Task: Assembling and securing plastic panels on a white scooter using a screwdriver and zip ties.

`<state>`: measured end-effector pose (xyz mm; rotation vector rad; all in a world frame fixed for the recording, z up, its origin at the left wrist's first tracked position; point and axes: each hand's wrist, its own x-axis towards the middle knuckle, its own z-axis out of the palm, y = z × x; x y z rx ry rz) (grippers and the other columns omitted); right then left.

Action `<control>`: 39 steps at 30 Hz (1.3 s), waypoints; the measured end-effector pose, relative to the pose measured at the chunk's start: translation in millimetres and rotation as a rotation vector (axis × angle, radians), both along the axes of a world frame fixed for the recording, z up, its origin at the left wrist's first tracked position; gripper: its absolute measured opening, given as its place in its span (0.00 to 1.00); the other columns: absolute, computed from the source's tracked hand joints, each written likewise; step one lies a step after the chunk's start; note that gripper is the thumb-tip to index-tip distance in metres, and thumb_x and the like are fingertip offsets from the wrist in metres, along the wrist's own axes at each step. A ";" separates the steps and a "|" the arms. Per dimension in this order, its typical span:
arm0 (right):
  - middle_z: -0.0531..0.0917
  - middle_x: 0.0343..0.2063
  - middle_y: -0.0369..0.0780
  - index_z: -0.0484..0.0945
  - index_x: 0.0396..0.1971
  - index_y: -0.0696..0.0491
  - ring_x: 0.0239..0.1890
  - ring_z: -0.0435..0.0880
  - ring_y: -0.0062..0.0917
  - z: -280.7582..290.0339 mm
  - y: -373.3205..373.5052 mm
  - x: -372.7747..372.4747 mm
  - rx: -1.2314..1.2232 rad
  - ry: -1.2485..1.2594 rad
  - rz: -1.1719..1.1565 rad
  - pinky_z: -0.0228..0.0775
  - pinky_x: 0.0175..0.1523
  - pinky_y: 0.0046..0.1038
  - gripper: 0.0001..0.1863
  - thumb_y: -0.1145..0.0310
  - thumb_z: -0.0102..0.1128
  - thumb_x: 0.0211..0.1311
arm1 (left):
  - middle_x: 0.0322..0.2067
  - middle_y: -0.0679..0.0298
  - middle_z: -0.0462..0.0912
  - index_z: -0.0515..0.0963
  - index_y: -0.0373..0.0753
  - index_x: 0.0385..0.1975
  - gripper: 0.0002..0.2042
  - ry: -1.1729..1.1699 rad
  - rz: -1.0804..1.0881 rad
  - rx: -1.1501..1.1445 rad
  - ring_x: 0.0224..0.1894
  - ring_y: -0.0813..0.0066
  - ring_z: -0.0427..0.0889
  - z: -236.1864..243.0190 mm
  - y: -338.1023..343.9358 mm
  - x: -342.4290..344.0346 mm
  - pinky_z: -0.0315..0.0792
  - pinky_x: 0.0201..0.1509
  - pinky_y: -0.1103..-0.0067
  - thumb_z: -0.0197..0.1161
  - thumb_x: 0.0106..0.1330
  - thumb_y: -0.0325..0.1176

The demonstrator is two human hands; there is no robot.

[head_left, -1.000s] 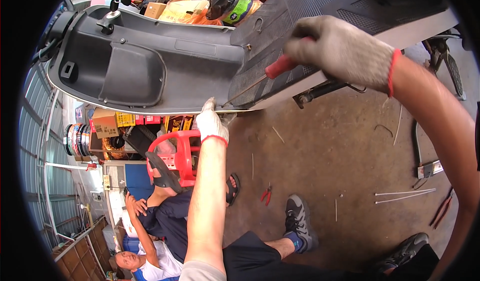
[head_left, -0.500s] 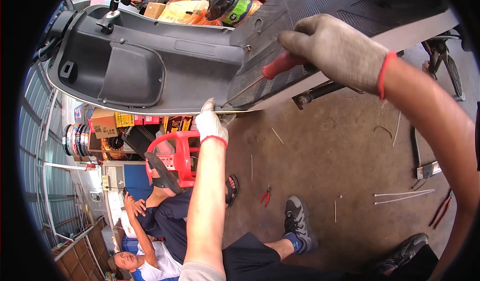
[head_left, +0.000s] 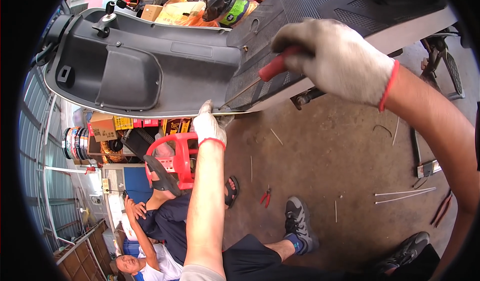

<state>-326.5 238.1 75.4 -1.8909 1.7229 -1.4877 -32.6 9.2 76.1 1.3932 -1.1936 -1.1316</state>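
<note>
A red-handled screwdriver (head_left: 272, 70) is in my gloved right hand (head_left: 340, 63), the fingers curled round the handle's upper end. Its long shaft slants down to the left, and the tip meets the seam where the scooter's black inner panel (head_left: 195, 86) joins the textured footboard (head_left: 250, 88). My gloved left hand (head_left: 209, 126) grips the panel's lower edge beside that tip, thumb on top. The other left fingers are mostly hidden under the edge. A key (head_left: 110, 7) stands in the scooter's lock at the upper left.
Red-handled pliers (head_left: 266, 196), more pliers (head_left: 442, 208) and white cable ties (head_left: 405, 195) lie on the floor. A person (head_left: 155, 256) sits at lower left holding a phone, near a red plastic chair (head_left: 187, 161). Boxes (head_left: 103, 126) are stacked beyond the scooter.
My right hand has rolled on the screwdriver handle and moved slightly down, its fingers now curled farther round. The left hand and the scooter panel have shifted slightly left in view.
</note>
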 end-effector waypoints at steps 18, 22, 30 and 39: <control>0.85 0.42 0.49 0.81 0.50 0.56 0.48 0.85 0.47 1.4 7.5 5.5 -0.068 0.156 -0.035 0.76 0.56 0.41 0.14 0.69 0.61 0.67 | 0.44 0.53 0.75 0.73 0.32 0.50 0.14 0.022 -0.072 0.038 0.38 0.59 0.82 -3.7 -10.8 9.4 0.86 0.41 0.56 0.61 0.72 0.33; 0.89 0.41 0.50 0.81 0.46 0.61 0.49 0.88 0.40 10.4 -0.9 -3.5 0.219 -0.174 0.161 0.76 0.57 0.34 0.17 0.63 0.56 0.69 | 0.43 0.54 0.75 0.74 0.33 0.51 0.13 0.017 -0.060 0.022 0.37 0.60 0.82 -4.0 -9.8 8.8 0.86 0.41 0.56 0.61 0.72 0.33; 0.88 0.37 0.48 0.85 0.42 0.57 0.44 0.87 0.44 3.4 2.8 8.6 0.017 -0.103 -0.020 0.78 0.53 0.39 0.13 0.65 0.64 0.62 | 0.39 0.57 0.76 0.75 0.35 0.47 0.10 0.033 -0.050 0.047 0.33 0.61 0.81 -5.6 -10.7 10.4 0.85 0.42 0.52 0.61 0.73 0.34; 0.88 0.40 0.50 0.86 0.41 0.56 0.46 0.89 0.40 10.2 15.5 17.0 0.035 -0.069 -0.155 0.80 0.48 0.40 0.11 0.67 0.65 0.62 | 0.42 0.50 0.80 0.73 0.34 0.52 0.18 -0.038 -0.107 0.044 0.39 0.53 0.84 -13.7 -31.3 25.9 0.86 0.43 0.53 0.62 0.73 0.42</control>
